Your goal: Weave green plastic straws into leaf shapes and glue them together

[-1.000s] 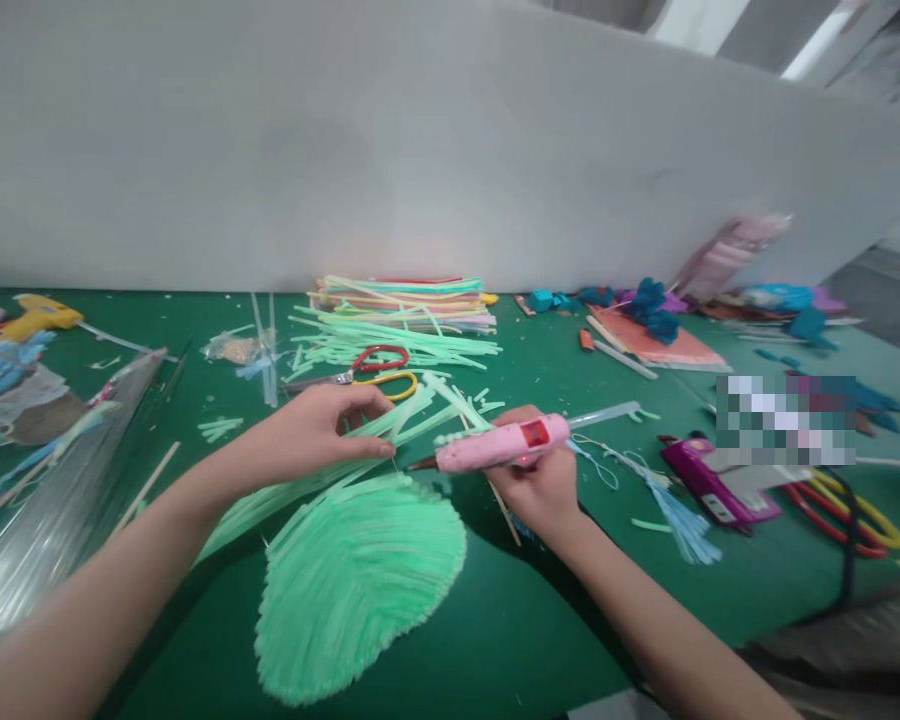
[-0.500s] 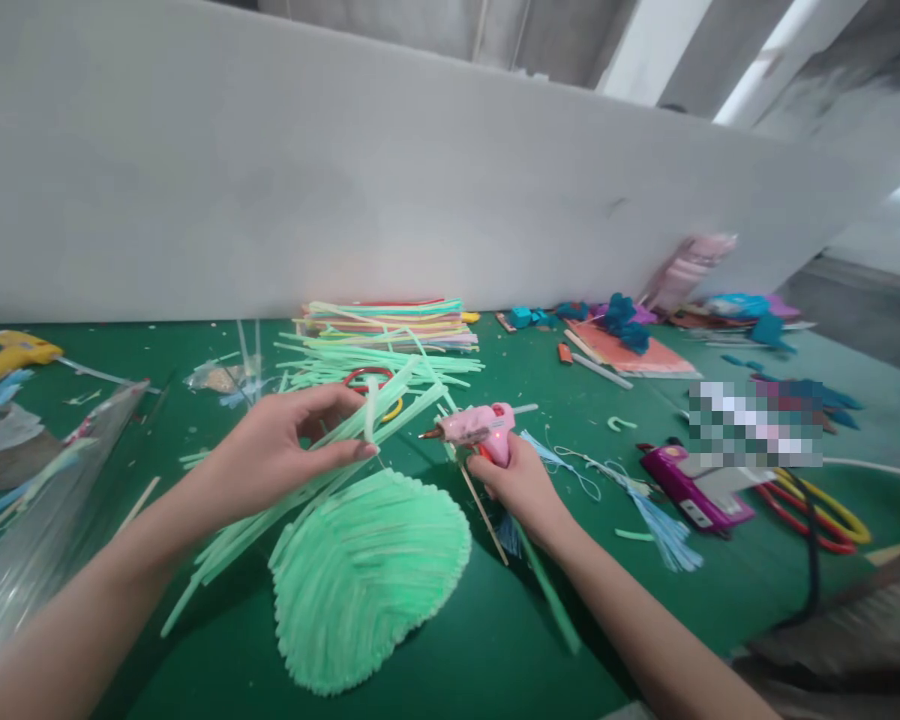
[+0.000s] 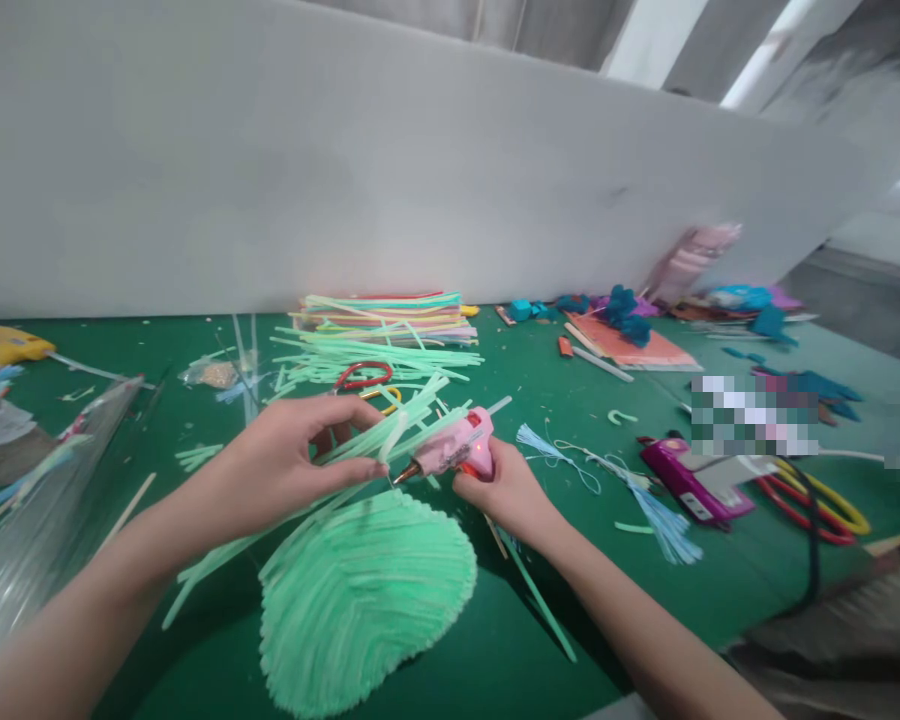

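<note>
My left hand (image 3: 289, 465) is closed in a pinch on a short pale green pipe cleaner (image 3: 395, 432), held between thumb and fingers. My right hand (image 3: 516, 500) grips a pink hot glue gun (image 3: 454, 445). Its metal nozzle points left and down, close to my left thumb and the lower end of the pipe cleaner; whether it touches cannot be made out. Just below both hands is a leaf shape (image 3: 367, 605) made of mint green pipe cleaners side by side. Loose green pipe cleaners (image 3: 229, 560) lie under my left hand.
Bundled pipe cleaners (image 3: 390, 318) lie by the grey partition (image 3: 345, 160), with red-handled scissors (image 3: 364, 375) before them. A yellow glue gun (image 3: 11, 350) and clear plastic sheeting (image 3: 60, 500) are at left. Blue tassels (image 3: 664, 515) and a magenta device (image 3: 690, 485) lie at right.
The glue gun in my right hand has moved left and down, its nozzle coming near my left thumb. My left hand has shifted slightly right, still pinching the pipe cleaner. The leaf sits slightly lower.
</note>
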A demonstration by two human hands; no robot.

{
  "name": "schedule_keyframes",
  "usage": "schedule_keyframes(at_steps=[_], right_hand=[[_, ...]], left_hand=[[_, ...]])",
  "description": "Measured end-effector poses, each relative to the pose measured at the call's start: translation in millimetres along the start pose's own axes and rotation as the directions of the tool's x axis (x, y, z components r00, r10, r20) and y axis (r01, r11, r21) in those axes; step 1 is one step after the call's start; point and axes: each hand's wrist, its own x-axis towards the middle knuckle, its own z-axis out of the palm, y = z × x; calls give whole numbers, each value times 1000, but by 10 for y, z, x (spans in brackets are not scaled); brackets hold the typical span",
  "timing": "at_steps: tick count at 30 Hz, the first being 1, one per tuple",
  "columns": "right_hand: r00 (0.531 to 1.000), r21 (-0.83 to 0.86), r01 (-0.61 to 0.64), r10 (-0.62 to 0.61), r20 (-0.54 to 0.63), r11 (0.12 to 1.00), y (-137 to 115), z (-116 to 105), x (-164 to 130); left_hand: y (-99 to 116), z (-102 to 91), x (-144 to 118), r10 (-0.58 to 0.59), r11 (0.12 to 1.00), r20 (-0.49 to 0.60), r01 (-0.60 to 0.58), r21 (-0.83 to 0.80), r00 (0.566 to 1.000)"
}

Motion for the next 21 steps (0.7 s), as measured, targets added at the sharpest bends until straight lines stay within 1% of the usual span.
schedule_keyframes(at_steps=[11, 21], right_hand=[[1000, -6, 2, -2, 8, 1000, 25, -4, -7], [1000, -28, -9, 9, 2, 1000, 23, 2, 3]], left_hand=[[6, 4, 9, -36, 999, 14, 36, -10, 999], [-9, -3, 5, -33, 999, 15, 34, -16, 999]])
